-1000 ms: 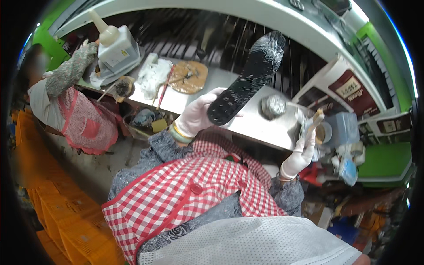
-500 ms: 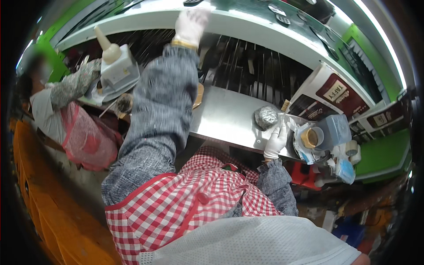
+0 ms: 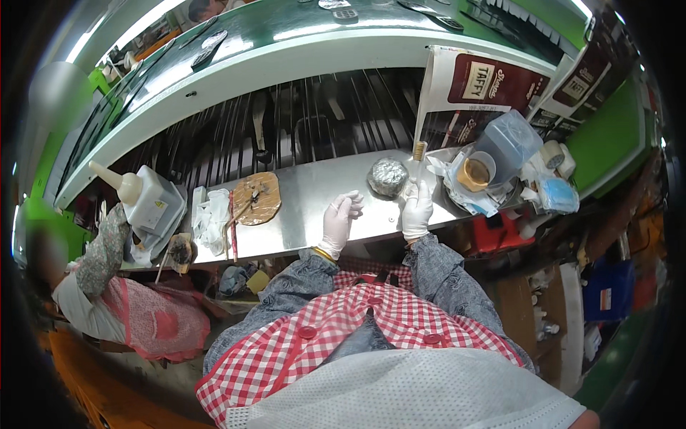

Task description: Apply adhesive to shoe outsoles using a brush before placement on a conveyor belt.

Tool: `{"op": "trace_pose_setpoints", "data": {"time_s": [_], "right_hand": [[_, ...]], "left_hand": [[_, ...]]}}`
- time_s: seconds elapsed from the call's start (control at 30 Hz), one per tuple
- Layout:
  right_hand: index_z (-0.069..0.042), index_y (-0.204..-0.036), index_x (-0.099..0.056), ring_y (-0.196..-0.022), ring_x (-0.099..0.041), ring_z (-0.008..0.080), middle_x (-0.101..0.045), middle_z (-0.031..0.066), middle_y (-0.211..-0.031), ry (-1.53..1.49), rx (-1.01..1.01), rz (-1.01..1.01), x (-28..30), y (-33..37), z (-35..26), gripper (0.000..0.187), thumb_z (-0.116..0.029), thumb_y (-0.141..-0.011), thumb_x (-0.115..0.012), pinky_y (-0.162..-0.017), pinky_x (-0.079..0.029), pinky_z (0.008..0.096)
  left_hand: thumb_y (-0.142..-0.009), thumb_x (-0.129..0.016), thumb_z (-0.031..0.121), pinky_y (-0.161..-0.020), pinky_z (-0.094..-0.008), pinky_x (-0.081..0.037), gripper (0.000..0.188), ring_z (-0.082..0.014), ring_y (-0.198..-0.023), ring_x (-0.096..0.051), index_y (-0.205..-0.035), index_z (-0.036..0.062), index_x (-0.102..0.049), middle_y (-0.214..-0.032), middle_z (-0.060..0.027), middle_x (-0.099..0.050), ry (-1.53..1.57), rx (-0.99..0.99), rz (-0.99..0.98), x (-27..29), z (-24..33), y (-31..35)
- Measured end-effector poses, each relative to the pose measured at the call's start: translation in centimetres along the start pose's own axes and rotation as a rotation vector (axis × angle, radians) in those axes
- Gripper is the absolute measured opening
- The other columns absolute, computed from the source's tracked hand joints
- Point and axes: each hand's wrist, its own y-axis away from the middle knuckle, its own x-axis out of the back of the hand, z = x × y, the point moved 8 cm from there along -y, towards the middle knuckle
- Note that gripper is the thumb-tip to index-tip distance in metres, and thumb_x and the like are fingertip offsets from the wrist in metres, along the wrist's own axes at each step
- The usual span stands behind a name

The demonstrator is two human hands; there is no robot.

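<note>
My left hand, in a white glove with a yellow band at the wrist, is above the metal work surface. Its fingers are curled together; whatever they may hold is hidden or too small to name. To its right, my gloved right hand is closed round the pale handle of a small brush, tan bristles pointing up and away. Just left of that hand sits a ball wrapped in silver foil. A tan flat pad with dark smears lies left of my hands.
A raised green conveyor carries dark flat pieces beyond a rack of rods. Cartons, a clear plastic tub and a cup stand right. A white spouted bottle stands left, near a co-worker's sleeve.
My left hand has come back from the conveyor to above the metal surface, its fingers curled. My right hand still holds the brush beside the foil ball. The view has turned left.
</note>
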Motion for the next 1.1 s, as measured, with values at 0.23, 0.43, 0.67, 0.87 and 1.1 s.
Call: {"op": "trace_pose_setpoints", "data": {"time_s": [0.23,0.43,0.67,0.87,1.1], "right_hand": [[0.001,-0.109,-0.059,-0.085,-0.062,0.027,-0.065,0.0155,-0.097,0.071,0.105,-0.001,-0.1,-0.1,-0.5,0.022,-0.007,-0.092,-0.048,-0.079,-0.049,0.0345],[0.001,-0.113,-0.059,-0.072,-0.055,0.0118,-0.064,0.0074,-0.092,0.03,0.092,-0.002,0.1,0.1,-1.7,0.023,-0.008,-0.095,-0.048,-0.064,-0.047,0.0261],[-0.002,-0.117,-0.06,-0.063,-0.048,0.0074,-0.053,0.002,-0.081,0.104,0.176,0.018,-0.1,0.0,-2.3,0.026,-0.008,-0.095,-0.047,-0.056,-0.042,0.0236],[-0.001,-0.122,-0.057,-0.064,-0.049,0.0081,-0.052,0.0015,-0.082,0.012,0.025,-0.043,-0.5,0.2,-2.7,0.032,-0.004,-0.093,-0.044,-0.057,-0.043,0.0229],[-0.001,-0.122,-0.055,-0.065,-0.049,0.0078,-0.052,0.0009,-0.082,-0.001,0.034,-0.047,-0.3,0.2,-2.3,0.033,-0.003,-0.093,-0.042,-0.057,-0.043,0.0227]], "left_hand": [[-0.1,-0.044,0.017,-0.078,-0.0269,-0.052,0.028,-0.0141,-0.089,-0.063,-0.116,-0.0006,-0.059,-0.106,-0.0103,-0.065,-0.041,-0.027,-0.032,-0.3,-0.5,-0.2],[-0.101,-0.044,0.018,-0.08,-0.0262,-0.049,0.029,-0.0136,-0.087,-0.063,-0.117,-0.0008,-0.059,-0.107,-0.0101,-0.066,-0.065,-0.008,-0.036,-0.5,-0.4,0.2],[-0.101,-0.044,0.018,-0.081,-0.0262,-0.049,0.029,-0.0122,-0.087,-0.061,-0.116,-0.0027,-0.058,-0.107,-0.0098,-0.065,-0.156,-0.007,-0.084,-1.3,-0.3,0.5],[-0.1,-0.046,0.017,-0.082,-0.027,-0.05,0.028,-0.0118,-0.086,-0.061,-0.114,-0.0036,-0.058,-0.106,-0.0099,-0.065,-0.122,-0.047,-0.095,-0.7,-1.4,0.2],[-0.101,-0.045,0.016,-0.08,-0.0256,-0.05,0.028,-0.0118,-0.084,-0.061,-0.113,-0.005,-0.059,-0.102,-0.0083,-0.065,-0.161,-0.044,-0.102,-1.1,-1.0,0.2]]}}
